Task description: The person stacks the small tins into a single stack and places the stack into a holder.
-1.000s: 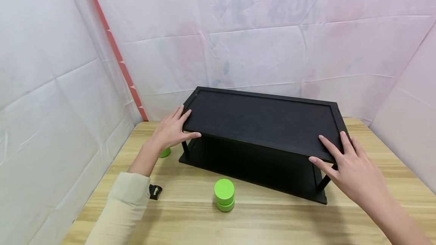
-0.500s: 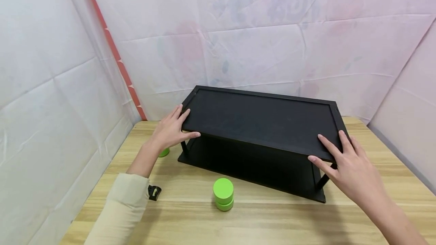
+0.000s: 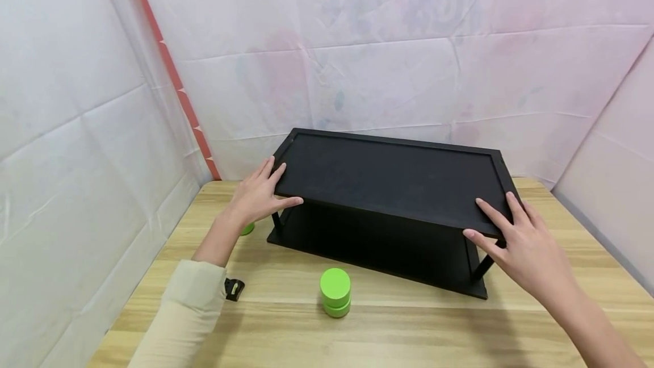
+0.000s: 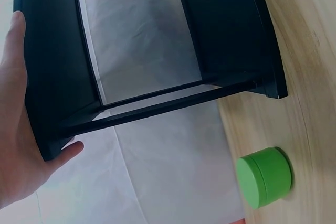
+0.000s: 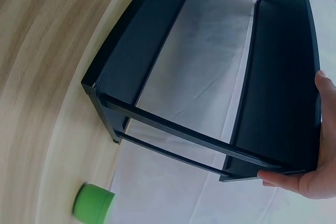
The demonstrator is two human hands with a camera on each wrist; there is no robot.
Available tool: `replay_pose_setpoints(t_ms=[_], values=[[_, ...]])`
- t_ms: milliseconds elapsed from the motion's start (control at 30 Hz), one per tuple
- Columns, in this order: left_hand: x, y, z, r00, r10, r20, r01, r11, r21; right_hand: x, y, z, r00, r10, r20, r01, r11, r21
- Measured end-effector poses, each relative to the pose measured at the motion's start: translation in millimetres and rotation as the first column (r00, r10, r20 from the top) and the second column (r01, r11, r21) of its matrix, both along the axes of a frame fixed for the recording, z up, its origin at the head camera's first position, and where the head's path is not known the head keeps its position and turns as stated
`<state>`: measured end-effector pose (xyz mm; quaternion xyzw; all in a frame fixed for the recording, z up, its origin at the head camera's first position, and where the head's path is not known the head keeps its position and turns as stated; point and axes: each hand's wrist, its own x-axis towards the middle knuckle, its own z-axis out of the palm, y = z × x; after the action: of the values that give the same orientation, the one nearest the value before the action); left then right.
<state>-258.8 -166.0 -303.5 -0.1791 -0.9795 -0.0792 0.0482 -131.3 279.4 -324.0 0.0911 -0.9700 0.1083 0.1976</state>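
A black two-tier shelf [image 3: 388, 178] stands on the table, set at a slant with its right end nearer. My left hand [image 3: 258, 192] holds its top board at the left front corner, fingers spread over the top and thumb along the front edge. At the right front corner my right hand [image 3: 526, 246] holds the same board in a like way. In the wrist views, fingertips reach round the board's side ends. In front of the shelf sits a green cylinder [image 3: 335, 291] with a groove around it, touched by neither hand.
Beyond my left wrist, another green cylinder [image 3: 247, 229] is partly hidden. A green cylinder [image 5: 93, 203] also shows beyond the shelf's end in the right wrist view. A small black piece [image 3: 234, 289] is beside my left sleeve. White sheets [image 3: 378, 72] enclose the wooden table [image 3: 286, 328].
The shelf's right end has shifted slightly back, with my right hand on it. My left hand and the front green cylinder are nearly where they were.
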Motion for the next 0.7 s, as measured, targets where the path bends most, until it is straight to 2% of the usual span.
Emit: replay_pose_setpoints(t_ms=[300, 700], values=[[-1.4, 2.6, -0.6, 1.000, 0.011, -0.001, -0.011, 1.000, 0.000, -5.0, 3.0, 2.7, 0.999, -0.003, 0.044, 0.005, 0.999, -0.035], [0.2, 6.1, -0.8, 1.000, 0.014, -0.009, -0.014, 1.000, -0.005, -9.1, 8.5, 2.6, 0.999, 0.001, 0.043, -0.001, 1.000, -0.011]])
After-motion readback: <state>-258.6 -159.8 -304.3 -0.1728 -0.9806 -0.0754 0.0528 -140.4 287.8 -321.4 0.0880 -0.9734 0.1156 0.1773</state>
